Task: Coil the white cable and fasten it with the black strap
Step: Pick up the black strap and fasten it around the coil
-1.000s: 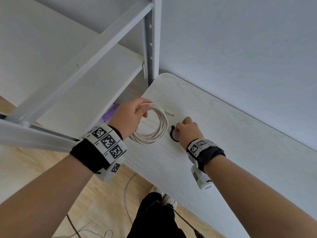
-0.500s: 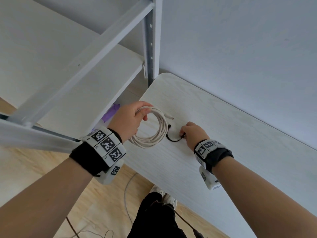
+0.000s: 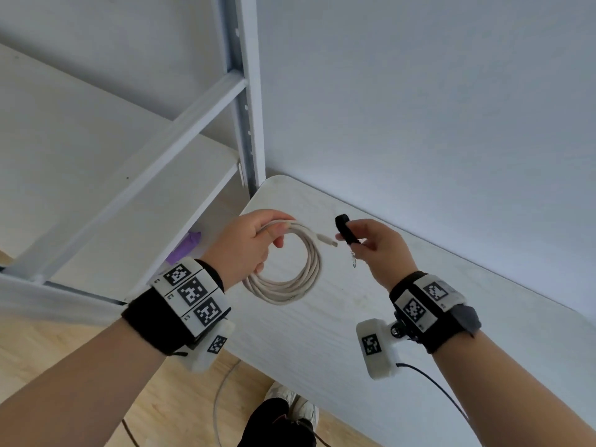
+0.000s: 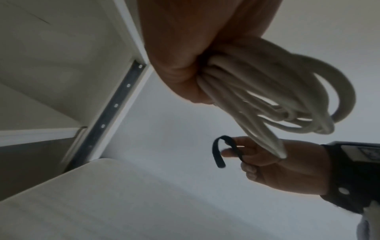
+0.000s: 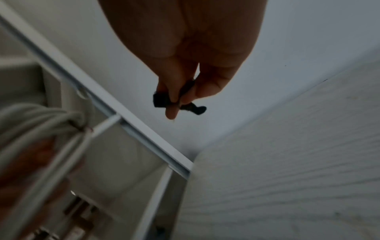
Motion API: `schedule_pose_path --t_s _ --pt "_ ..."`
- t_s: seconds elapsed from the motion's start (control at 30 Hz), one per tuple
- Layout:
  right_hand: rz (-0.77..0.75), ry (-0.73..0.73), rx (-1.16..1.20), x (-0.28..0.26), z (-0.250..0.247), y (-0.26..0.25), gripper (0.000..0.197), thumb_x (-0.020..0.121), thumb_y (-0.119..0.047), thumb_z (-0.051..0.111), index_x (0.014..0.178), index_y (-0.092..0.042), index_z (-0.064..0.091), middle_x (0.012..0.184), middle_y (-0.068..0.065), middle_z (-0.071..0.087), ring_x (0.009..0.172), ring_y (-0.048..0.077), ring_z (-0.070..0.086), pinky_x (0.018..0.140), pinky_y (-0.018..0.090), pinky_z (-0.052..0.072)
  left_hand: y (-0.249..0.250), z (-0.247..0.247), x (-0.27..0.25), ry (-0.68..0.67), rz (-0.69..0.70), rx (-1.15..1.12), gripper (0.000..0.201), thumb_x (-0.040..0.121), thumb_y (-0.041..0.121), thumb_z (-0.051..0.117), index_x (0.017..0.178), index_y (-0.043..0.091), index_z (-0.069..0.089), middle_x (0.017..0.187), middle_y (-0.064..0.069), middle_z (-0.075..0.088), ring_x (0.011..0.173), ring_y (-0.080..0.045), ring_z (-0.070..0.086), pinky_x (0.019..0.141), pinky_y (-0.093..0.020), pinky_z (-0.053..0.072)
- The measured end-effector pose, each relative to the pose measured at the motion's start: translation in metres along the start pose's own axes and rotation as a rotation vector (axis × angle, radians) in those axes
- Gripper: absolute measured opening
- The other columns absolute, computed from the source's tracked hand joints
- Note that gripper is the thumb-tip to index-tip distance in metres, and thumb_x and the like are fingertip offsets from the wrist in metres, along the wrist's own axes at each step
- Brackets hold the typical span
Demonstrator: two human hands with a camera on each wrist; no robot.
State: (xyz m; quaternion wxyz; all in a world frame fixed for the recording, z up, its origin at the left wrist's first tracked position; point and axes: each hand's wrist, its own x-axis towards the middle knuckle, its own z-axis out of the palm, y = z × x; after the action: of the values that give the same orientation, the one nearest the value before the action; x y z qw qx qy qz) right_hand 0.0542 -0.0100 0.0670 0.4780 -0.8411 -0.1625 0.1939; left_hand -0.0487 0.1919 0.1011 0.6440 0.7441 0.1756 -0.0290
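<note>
The white cable (image 3: 292, 272) hangs as a round coil of several loops above the table, and my left hand (image 3: 248, 243) grips its upper left part. One plug end (image 3: 327, 239) sticks out to the right. In the left wrist view the coil (image 4: 267, 104) bunches under my curled fingers. My right hand (image 3: 377, 245) pinches the black strap (image 3: 344, 228) between thumb and fingertips, just right of the coil and clear of the table. The strap (image 4: 218, 152) curls into a hook shape. In the right wrist view the strap (image 5: 162, 101) shows at my fingertips.
A white table (image 3: 338, 333) lies under both hands, against a pale wall (image 3: 419, 108). A white metal shelf unit (image 3: 145, 175) stands at the left, with a purple object (image 3: 185, 248) below it. Wooden floor, a loose cord and a shoe (image 3: 293, 404) show beneath.
My right hand has lifted the black strap off the table and raised it beside the coil. My left hand has lifted the coil slightly, still gripping it.
</note>
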Motion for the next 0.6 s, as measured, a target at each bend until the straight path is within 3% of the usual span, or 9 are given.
schedule_pose_path --t_s 0.1,0.2,0.27,0.37,0.47,0.6 --pt "-0.059 -0.049 0.210 -0.014 -0.023 -0.023 0.059 0.077 0.017 0.046 0.106 -0.032 0.061 0.114 -0.009 0.067 0.080 -0.001 0.059 0.069 0.019 0.043 0.026 0.015 0.001 -0.084 0.029 -0.063 0.019 0.095 0.017 0.047 0.101 0.021 0.064 0.067 0.006 0.053 0.039 -0.007 0.032 0.037 -0.019 0.034" --pt "-0.121 -0.072 0.415 -0.028 -0.047 -0.044 0.063 0.076 0.025 0.042 0.118 -0.019 0.058 0.127 -0.003 0.061 0.102 0.006 0.061 0.074 0.019 0.045 0.056 0.033 0.001 -0.162 0.070 -0.124 0.020 0.095 0.018 0.047 0.105 0.015 0.064 0.068 0.006 0.056 0.041 -0.009 0.031 0.037 -0.018 0.033" --pt "-0.173 -0.057 0.514 -0.037 -0.062 -0.056 0.058 0.076 0.023 0.047 0.119 -0.014 0.058 0.122 -0.004 0.065 0.110 0.011 0.060 0.078 0.023 0.047 0.079 0.045 0.001 -0.200 0.116 -0.145 0.020 0.095 0.018 0.047 0.105 0.014 0.064 0.071 0.006 0.061 0.043 -0.010 0.030 0.038 -0.019 0.033" --pt "-0.220 0.043 0.607 -0.050 -0.083 -0.074 0.041 0.076 0.009 0.058 0.105 -0.018 0.063 0.091 -0.007 0.072 0.084 0.013 0.064 0.072 0.022 0.051 0.111 0.064 0.000 -0.252 0.178 -0.161 0.020 0.095 0.019 0.047 0.102 0.018 0.066 0.074 0.008 0.065 0.044 -0.011 0.029 0.039 -0.019 0.033" --pt "-0.243 0.167 0.660 -0.061 -0.103 -0.084 0.022 0.075 0.007 0.061 0.090 -0.009 0.059 0.075 -0.002 0.068 0.065 0.014 0.063 0.063 0.025 0.049 0.140 0.082 -0.002 -0.284 0.231 -0.163 0.019 0.096 0.019 0.047 0.102 0.020 0.065 0.073 0.011 0.067 0.044 -0.011 0.028 0.039 -0.020 0.033" --pt "-0.267 0.251 0.690 -0.077 -0.126 -0.088 0.013 0.072 0.005 0.063 0.077 -0.004 0.055 0.061 -0.001 0.064 0.058 0.013 0.059 0.056 0.022 0.047 0.169 0.105 -0.008 -0.329 0.265 -0.139 0.018 0.095 0.020 0.047 0.101 0.020 0.064 0.056 0.017 0.054 0.041 -0.009 0.030 0.039 -0.019 0.033"
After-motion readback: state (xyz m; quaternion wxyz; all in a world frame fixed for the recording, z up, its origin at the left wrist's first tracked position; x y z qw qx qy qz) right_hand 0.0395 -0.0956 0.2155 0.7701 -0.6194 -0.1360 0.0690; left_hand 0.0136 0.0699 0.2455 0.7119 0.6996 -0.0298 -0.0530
